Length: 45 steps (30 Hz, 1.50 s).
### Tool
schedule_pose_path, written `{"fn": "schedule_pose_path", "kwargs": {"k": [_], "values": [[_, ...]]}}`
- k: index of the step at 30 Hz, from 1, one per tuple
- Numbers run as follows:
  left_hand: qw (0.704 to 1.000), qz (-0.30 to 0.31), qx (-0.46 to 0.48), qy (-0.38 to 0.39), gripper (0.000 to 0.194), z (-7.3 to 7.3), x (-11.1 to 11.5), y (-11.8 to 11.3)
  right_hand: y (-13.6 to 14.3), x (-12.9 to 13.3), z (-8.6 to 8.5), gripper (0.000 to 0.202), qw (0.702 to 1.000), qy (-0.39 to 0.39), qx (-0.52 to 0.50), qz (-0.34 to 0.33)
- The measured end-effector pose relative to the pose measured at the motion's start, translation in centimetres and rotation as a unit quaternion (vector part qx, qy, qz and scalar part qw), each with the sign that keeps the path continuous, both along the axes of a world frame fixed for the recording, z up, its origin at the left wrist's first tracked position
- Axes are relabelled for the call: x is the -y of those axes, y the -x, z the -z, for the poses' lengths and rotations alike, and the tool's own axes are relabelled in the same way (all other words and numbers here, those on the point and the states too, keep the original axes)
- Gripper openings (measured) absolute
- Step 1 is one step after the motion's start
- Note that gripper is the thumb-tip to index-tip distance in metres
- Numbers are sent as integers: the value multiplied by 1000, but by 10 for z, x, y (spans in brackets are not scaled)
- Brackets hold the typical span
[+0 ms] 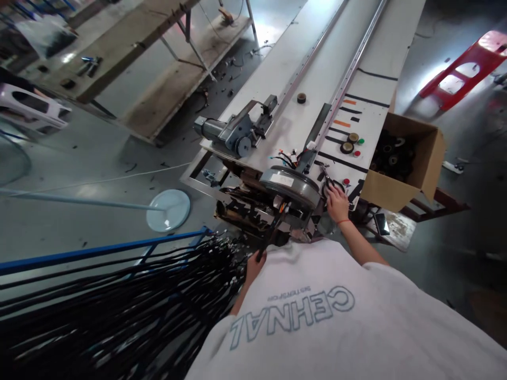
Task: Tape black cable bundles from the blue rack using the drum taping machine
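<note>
My left hand (254, 265) is closed round the lower end of a black cable (270, 236), which runs up to the machine at the table's front end. On the table's right front part, my right hand (337, 203) lies against a black-handled tool (327, 184); whether its fingers grip the handles is too small to tell. Between and above the hands sits a round grey reel (290, 184) with a white label. Loose wires with coloured ends (291, 159) stick up behind it. A grey motor unit (233, 132) stands on the table's left side.
An open cardboard box (392, 189) of dark rolls stands right of the table. Tape rolls (347, 148) lie near it. Many black cables (158, 301) hang at lower left by a blue rail (103, 253). A red stool (463, 71) is at upper right.
</note>
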<state>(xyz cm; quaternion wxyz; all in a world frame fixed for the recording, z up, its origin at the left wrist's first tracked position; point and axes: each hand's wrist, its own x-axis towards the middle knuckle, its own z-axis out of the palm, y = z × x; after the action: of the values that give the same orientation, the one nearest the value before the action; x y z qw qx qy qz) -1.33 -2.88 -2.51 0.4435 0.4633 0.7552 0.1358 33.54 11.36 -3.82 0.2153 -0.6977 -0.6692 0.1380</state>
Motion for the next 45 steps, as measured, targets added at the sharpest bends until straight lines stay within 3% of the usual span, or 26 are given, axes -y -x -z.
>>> {"fn": "schedule_pose_path", "kwargs": {"k": [3,5,6,8,10,11,13,17,34,45], "values": [[997,52,21,-54,20,-11,-47,-22,15,-32,-6,43,999,27,-37,19],[987,94,53,-120,23,-22,-83,-40,10,-56,-13,46,998,44,-39,19],[981,110,71,-141,26,-26,-100,-48,2,-65,-17,49,997,45,-27,55],[976,141,84,-145,25,-32,-124,-59,-19,-72,-20,56,977,50,2,208],[975,153,99,-126,29,-33,-135,-64,-41,-71,-19,72,927,89,-24,365],[976,151,109,-114,32,-32,-136,-65,-51,-70,-18,81,903,112,-58,410],[976,139,134,-99,39,-30,-134,-63,-63,-66,-14,90,880,135,-130,437],[976,120,150,-106,49,-32,-126,-60,-64,-62,-11,87,871,112,-149,455],[974,96,152,-139,52,-28,-122,-63,-58,-63,-10,75,869,96,-90,477],[971,132,111,-163,50,-29,-125,-59,-60,-67,-6,72,868,93,-72,483]]}}
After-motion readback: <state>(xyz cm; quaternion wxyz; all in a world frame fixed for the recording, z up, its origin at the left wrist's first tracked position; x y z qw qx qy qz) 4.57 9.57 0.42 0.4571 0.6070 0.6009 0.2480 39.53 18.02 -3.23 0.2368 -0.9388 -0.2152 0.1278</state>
